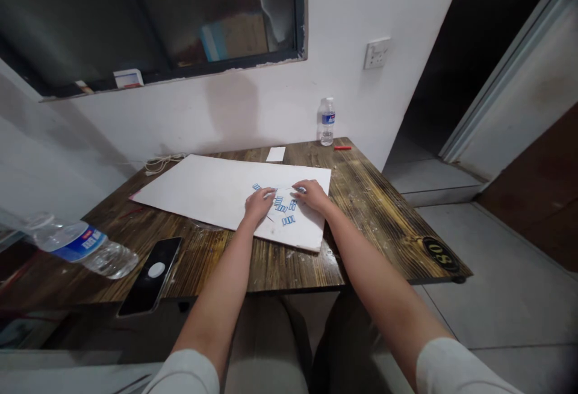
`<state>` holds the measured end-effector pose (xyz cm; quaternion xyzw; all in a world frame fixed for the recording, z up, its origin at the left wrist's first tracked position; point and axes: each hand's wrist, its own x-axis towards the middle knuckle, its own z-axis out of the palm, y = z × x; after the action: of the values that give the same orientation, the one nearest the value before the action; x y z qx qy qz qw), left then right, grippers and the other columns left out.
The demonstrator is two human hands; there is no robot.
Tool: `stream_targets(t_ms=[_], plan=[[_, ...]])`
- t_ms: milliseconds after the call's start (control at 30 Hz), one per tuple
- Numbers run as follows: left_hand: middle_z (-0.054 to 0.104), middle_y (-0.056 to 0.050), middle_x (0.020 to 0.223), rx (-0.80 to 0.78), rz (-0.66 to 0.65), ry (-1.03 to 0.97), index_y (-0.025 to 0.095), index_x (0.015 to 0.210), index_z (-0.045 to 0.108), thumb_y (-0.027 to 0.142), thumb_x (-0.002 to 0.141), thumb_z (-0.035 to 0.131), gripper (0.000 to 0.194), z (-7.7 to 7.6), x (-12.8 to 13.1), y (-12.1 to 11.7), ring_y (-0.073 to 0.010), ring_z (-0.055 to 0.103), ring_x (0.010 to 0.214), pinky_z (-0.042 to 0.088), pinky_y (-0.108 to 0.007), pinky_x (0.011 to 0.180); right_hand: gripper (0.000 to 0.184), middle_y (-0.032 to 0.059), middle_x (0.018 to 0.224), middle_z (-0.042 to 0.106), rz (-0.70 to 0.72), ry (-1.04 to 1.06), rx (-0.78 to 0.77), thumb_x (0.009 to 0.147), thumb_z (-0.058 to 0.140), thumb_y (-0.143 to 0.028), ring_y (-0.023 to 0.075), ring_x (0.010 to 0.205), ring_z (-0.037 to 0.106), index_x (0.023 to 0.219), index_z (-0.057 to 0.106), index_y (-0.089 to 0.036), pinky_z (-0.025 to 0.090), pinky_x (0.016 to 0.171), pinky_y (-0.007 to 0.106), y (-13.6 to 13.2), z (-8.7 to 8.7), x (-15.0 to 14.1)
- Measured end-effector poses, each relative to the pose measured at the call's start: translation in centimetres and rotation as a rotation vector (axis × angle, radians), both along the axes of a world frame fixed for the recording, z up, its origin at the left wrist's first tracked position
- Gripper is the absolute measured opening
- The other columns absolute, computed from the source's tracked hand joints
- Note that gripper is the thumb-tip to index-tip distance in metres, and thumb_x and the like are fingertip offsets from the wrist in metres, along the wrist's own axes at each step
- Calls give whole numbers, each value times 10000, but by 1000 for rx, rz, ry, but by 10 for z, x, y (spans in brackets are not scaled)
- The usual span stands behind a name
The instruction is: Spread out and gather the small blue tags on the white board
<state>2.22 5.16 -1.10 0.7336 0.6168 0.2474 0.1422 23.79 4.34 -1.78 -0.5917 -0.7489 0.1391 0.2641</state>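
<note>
Both hands are over the right part of a white board [212, 186] lying on the wooden table. My left hand [259, 206] has its thumb and fingers drawn together near the small blue-and-white pieces [280, 208]; a thin dark sliver [270, 218] lies beside it. To the right, my right hand [312, 194] is closed in a pinch, with a bit of blue at the fingertips. What either hand holds is too small to make out. Several striped pieces lie between and below the hands, one of them [288, 220] closest to the board's front edge.
A phone [151, 276] and a lying water bottle [90, 246] are at the table's left front. Along the back are a white card [276, 153], an upright bottle [327, 121] and a red pen [342, 148]. A cable [162, 162] curls at the back left.
</note>
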Motion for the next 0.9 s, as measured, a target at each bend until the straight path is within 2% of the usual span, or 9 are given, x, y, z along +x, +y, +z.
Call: stream_targets(t_ms=[100, 267, 400, 500, 633, 767, 833, 900], plan=[[661, -8, 1269, 31, 6, -51, 264, 1107, 701, 299, 830, 615, 292, -5, -3, 3, -201, 586, 1202, 412, -325, 1060, 356, 33, 1293, 628, -92, -44, -17, 890, 598, -341, 266, 1188, 487, 1236, 654, -281, 384, 979, 371, -1, 2, 5], [647, -36, 1288, 75, -35, 3, 246, 1074, 709, 444, 720, 740, 407, -7, -5, 3, -244, 610, 1158, 447, -343, 1021, 348, 36, 1291, 626, -147, -80, -55, 879, 590, -292, 278, 1178, 477, 1217, 671, -280, 360, 982, 390, -2, 3, 10], [689, -45, 1201, 104, 21, 5, 242, 1054, 723, 396, 832, 623, 289, -6, -5, 4, -233, 615, 1138, 462, -336, 993, 355, 36, 1282, 630, -155, -59, -22, 925, 469, -200, 268, 1143, 487, 1203, 681, -264, 372, 963, 368, -3, 3, 11], [665, -42, 1249, 126, 26, 69, 251, 1065, 732, 342, 837, 610, 274, -6, -5, 4, -244, 566, 1208, 433, -354, 1033, 367, 48, 1261, 639, -168, -62, -22, 935, 434, -183, 279, 1129, 488, 1184, 694, -256, 380, 939, 380, -5, 3, 11], [599, -39, 1350, 96, 17, 175, 299, 1132, 719, 480, 805, 649, 380, -3, -2, 0, -277, 506, 1273, 394, -406, 1070, 295, 57, 1291, 612, -178, -78, -61, 903, 555, -305, 304, 1170, 459, 1158, 698, -271, 363, 948, 414, -7, 5, 10], [525, 19, 1435, 8, -14, 225, 370, 1062, 741, 593, 771, 647, 378, 2, 2, -2, -328, 383, 1375, 308, -485, 1122, 405, 64, 1337, 569, -173, -68, -87, 820, 661, -512, 322, 1217, 420, 1162, 684, -295, 330, 980, 448, -7, 6, 8], [531, 42, 1429, -13, -9, 200, 372, 1038, 746, 571, 815, 604, 331, 3, 3, -2, -313, 381, 1380, 298, -480, 1128, 432, 68, 1343, 561, -182, -55, -87, 819, 651, -548, 323, 1225, 409, 1162, 682, -287, 322, 985, 450, -7, 7, 6], [556, 32, 1404, 19, 20, 161, 354, 1113, 717, 484, 868, 559, 319, 3, 3, -1, -264, 440, 1341, 331, -421, 1115, 398, 69, 1337, 563, -196, -46, -87, 860, 615, -514, 312, 1220, 410, 1178, 673, -282, 323, 978, 443, -7, 7, 5]])
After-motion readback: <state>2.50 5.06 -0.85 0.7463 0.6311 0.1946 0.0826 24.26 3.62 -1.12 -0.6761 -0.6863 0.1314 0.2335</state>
